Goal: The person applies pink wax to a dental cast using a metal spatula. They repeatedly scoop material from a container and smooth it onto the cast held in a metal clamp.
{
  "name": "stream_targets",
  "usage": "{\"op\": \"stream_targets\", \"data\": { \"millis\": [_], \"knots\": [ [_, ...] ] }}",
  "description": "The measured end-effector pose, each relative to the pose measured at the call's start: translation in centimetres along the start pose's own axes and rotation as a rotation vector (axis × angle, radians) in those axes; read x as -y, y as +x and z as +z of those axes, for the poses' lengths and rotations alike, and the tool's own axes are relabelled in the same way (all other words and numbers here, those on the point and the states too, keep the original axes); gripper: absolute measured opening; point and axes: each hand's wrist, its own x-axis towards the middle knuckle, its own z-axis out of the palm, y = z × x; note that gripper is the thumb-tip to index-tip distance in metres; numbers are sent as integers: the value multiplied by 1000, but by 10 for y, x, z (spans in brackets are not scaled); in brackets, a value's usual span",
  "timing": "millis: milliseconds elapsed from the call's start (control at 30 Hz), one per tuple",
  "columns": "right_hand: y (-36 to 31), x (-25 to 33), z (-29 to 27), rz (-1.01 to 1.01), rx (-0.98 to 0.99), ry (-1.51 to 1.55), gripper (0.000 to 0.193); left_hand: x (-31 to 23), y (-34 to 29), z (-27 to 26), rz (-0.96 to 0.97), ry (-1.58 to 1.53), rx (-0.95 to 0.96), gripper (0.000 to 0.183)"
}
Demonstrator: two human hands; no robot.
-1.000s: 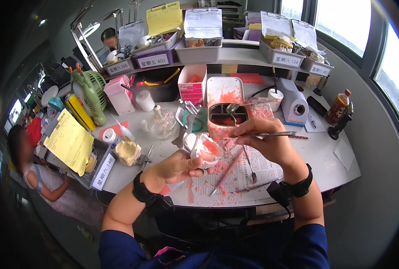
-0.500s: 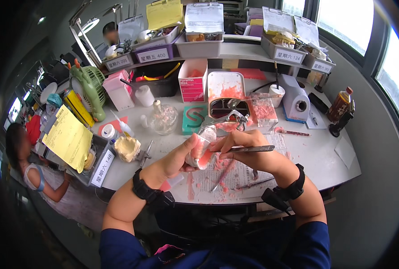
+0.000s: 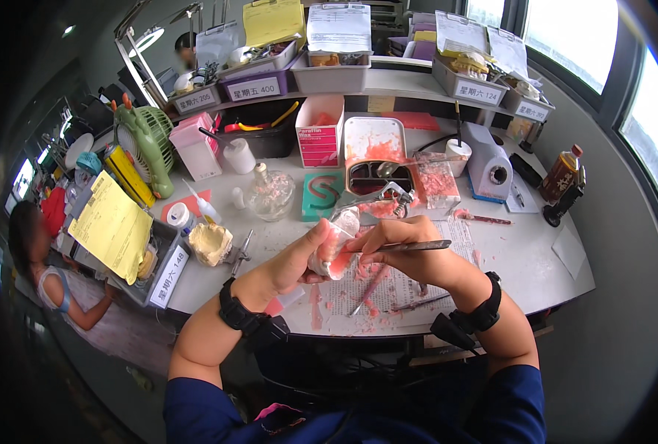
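"Where is the dental cast, and what is gripping it?"

"The left hand (image 3: 297,257) is gripping the white plaster dental cast (image 3: 336,263), its thumb lying against the left side. Pink wax is covering part of the cast, which the person is holding up above the tabletop (image 3: 540,266), toward the middle of the front edge."

"And the right hand (image 3: 410,244)?"

"It is pinching a slim, dark-handled wax knife (image 3: 425,245), whose handle end is pointing toward the tabletop's right edge. The fingers are hiding the tip, so whether it is touching the wax cannot be told."

"What is lying around the hands?"

"A metal articulator (image 3: 398,197) is showing just beyond the cast, in front of a wax container (image 3: 373,137). Newspaper (image 3: 418,314) is lying along the front edge, with pink wax scraps (image 3: 373,312) scattering over it."

"And toward the sides?"

"A cream-coloured cast (image 3: 210,245) is sitting near the left edge. A glass spirit lamp (image 3: 272,196) is standing farther back, beside a green block (image 3: 314,211). A white benchtop machine (image 3: 484,166) is standing toward the back right corner, and a brown drink bottle (image 3: 564,170) is standing near the right edge."
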Motion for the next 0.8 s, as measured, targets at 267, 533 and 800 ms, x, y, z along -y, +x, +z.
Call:
{"op": "stream_targets", "data": {
  "millis": [267,533,800],
  "knots": [
    [-2,-5,3,-57,-11,-52,12,3,0,-1,14,-12,-5,91],
    [0,-4,8,-153,-71,-150,11,0,-1,3,37,-65,-58,90],
    [0,-7,8,-188,-71,-182,11,5,1,-1,37,-84,-70,88]
  ]
}}
